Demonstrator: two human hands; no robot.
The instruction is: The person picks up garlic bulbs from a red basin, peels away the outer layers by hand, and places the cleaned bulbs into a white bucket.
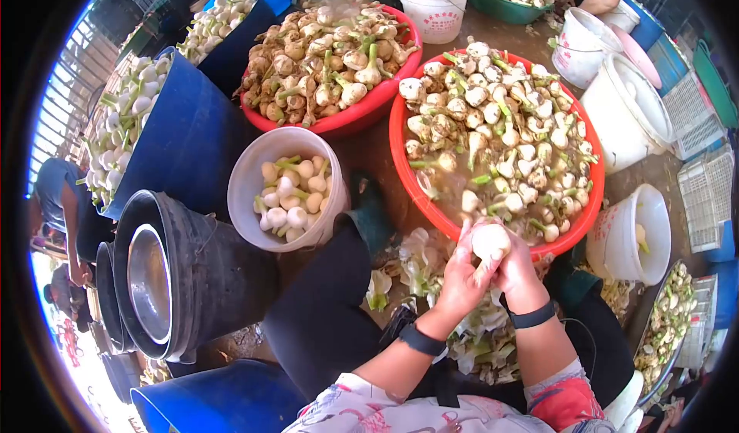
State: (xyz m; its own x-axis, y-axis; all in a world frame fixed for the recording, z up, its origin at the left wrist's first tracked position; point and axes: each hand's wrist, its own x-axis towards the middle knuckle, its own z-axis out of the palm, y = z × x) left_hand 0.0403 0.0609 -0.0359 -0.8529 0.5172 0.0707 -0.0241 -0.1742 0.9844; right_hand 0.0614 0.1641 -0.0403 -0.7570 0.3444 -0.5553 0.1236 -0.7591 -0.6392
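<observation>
A pale, round garlic bulb [491,242] is held between my two hands at the near rim of a red basin [433,231]. My left hand [463,275] closes on it from the left, its thumb against the bulb's lower side. On the other side my right hand [517,267] has its fingers wrapped round the same bulb. In the basin, many garlic bulbs [508,137] with short green stems lie in murky water. Peeled skins [422,262] are heaped below my hands. To the left, a white bucket [240,173] holds clean white bulbs.
Another red basin [368,119] is piled with unpeeled bulbs. Blue tubs [181,129] of bulbs and black buckets [208,279] stand at left. White buckets [620,229] and crates [707,194] line the right side. Another person's arm [71,221] shows at far left.
</observation>
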